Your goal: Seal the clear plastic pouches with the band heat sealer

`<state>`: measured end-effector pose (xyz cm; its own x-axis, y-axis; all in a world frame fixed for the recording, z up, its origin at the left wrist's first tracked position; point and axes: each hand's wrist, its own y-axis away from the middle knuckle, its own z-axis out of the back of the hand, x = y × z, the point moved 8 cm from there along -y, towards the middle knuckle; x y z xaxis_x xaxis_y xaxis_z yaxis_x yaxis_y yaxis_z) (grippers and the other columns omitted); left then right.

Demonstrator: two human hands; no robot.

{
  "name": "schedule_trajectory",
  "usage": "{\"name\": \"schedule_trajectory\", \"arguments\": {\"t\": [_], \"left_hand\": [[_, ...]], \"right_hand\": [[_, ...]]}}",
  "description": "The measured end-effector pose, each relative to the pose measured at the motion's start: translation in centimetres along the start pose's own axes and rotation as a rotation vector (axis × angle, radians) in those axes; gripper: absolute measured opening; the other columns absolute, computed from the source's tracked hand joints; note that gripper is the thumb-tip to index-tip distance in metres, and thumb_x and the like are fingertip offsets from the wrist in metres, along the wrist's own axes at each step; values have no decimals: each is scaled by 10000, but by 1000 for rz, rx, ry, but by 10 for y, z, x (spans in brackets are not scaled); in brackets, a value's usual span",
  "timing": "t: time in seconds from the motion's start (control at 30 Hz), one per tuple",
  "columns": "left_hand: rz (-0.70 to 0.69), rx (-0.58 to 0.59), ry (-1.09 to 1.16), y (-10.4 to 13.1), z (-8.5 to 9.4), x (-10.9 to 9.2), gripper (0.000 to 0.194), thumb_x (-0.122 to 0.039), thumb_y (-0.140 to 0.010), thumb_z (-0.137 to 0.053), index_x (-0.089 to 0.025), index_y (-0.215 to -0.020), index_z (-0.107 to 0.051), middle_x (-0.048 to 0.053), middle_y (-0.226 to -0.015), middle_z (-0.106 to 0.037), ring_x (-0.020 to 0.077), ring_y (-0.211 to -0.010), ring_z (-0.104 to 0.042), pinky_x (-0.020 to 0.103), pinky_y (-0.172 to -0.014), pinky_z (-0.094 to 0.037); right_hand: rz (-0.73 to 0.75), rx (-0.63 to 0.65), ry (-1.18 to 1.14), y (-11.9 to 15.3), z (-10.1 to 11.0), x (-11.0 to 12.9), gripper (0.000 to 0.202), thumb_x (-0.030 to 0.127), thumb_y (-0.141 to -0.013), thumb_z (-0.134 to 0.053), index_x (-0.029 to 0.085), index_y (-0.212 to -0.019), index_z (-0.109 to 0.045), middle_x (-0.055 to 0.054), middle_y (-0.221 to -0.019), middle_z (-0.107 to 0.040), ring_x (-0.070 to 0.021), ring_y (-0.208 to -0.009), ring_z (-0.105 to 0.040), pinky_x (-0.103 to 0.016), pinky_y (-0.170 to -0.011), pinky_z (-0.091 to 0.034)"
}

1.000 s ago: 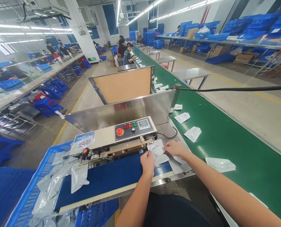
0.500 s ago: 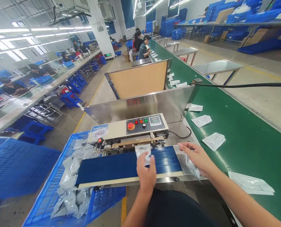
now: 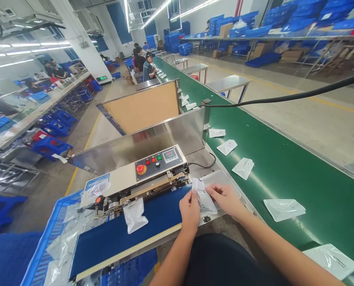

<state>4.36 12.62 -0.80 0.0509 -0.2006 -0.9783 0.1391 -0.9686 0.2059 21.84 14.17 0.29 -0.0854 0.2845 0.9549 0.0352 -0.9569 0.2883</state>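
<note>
A whitish plastic pouch (image 3: pixel 205 200) is pinched between my two hands at the right end of the sealing machine. My left hand (image 3: pixel 190 210) grips its left edge, and my right hand (image 3: pixel 226 200) holds the opposite edge near the top. Beneath and to the left runs the machine's blue belt (image 3: pixel 162 212). Another pouch (image 3: pixel 134 216) lies on that belt, its upper edge at the sealing head of the band sealer (image 3: pixel 132 174). Red, orange and green buttons show on the control panel (image 3: pixel 156 162).
A green conveyor (image 3: pixel 272 159) on the right carries several spaced pouches. Filled pouches lie in a blue crate (image 3: pixel 42 248) at the belt's left end. Behind the sealer stands a metal panel (image 3: pixel 153 139). A black cable (image 3: pixel 272 99) crosses above the conveyor. People sit farther along the line.
The pouch my left hand was at has travelled left along the blue belt, free of my hand. My left hand has joined my right on another pouch. The view has turned right.
</note>
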Motion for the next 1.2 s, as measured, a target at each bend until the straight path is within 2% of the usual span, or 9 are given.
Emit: {"name": "schedule_trajectory", "arguments": {"t": [0.13, 0.27, 0.43, 0.57, 0.9, 1.03, 1.1, 1.13, 1.2], "left_hand": [[-26, -26, -137, -10, -2, 9, 495, -570, -941, -644, -156, -683, -727, -5, -625, -568, 140, -626, -449, 244, -585, -330], [161, -69, 56, -30, -9, 41, 437, -555, -824, -762, -156, -653, -709, -24, -577, -531, 136, -589, -455, 248, -555, -346], [277, -162, 215, -54, -15, 68, 436, -565, -701, -852, -143, -708, -742, -24, -562, -550, 159, -574, -539, 275, -563, -437], [294, -222, 276, -58, -1, 73, 464, -576, -681, -875, -132, -759, -766, -13, -563, -574, 182, -585, -603, 302, -589, -498], [293, -372, 372, -35, 72, 71, 501, -582, -646, -906, -117, -781, -776, 43, -665, -686, 182, -596, -641, 280, -552, -494], [278, -447, 341, -30, 117, 62, 439, -477, -655, -893, -95, -850, -798, 86, -778, -747, 202, -670, -677, 296, -592, -536], [252, -562, 269, -20, 151, 60, 387, -392, -671, -871, -111, -929, -802, 106, -908, -782, 238, -803, -728, 334, -697, -592], [230, -629, 222, -13, 169, 59, 368, -370, -689, -850, -128, -960, -796, 107, -967, -787, 254, -876, -743, 357, -754, -611], [108, -800, 92, 5, 204, 51, 338, -360, -727, -802, -166, -1003, -779, 96, -1048, -783, 262, -961, -752, 374, -807, -628]], "right_hand": [[72, -212, 159, -7, 24, -18, 526, 708, -832, -686, 187, -773, -728, -20, -652, -641, -166, -599, -512, -287, -560, -389], [13, -336, 251, -23, 43, -34, 462, 654, -808, -661, 203, -711, -679, -13, -611, -629, -171, -570, -515, -292, -554, -382], [48, -342, 381, -53, 39, -29, 393, 578, -812, -594, 211, -684, -650, -33, -656, -676, -192, -620, -574, -298, -601, -401], [73, -264, 439, -69, 19, -18, 373, 553, -827, -572, 228, -647, -602, -33, -634, -661, -195, -614, -567, -305, -596, -382], [69, -78, 483, -75, -59, -22, 389, 527, -885, -565, 232, -632, -575, -14, -598, -625, -186, -612, -562, -286, -596, -384], [56, 51, 415, -62, -82, -23, 477, 586, -931, -569, 230, -613, -561, 5, -548, -561, -165, -552, -513, -275, -560, -369], [60, 28, 394, -48, -64, -24, 504, 624, -948, -569, 227, -638, -590, 4, -566, -570, -165, -549, -506, -280, -555, -380], [68, -26, 394, -39, -45, -27, 507, 633, -964, -554, 225, -671, -620, -2, -588, -590, -172, -563, -521, -285, -565, -401], [113, -221, 446, -16, 16, -36, 475, 614, -997, -518, 222, -805, -706, -36, -707, -678, -206, -671, -608, -310, -660, -487]]}}
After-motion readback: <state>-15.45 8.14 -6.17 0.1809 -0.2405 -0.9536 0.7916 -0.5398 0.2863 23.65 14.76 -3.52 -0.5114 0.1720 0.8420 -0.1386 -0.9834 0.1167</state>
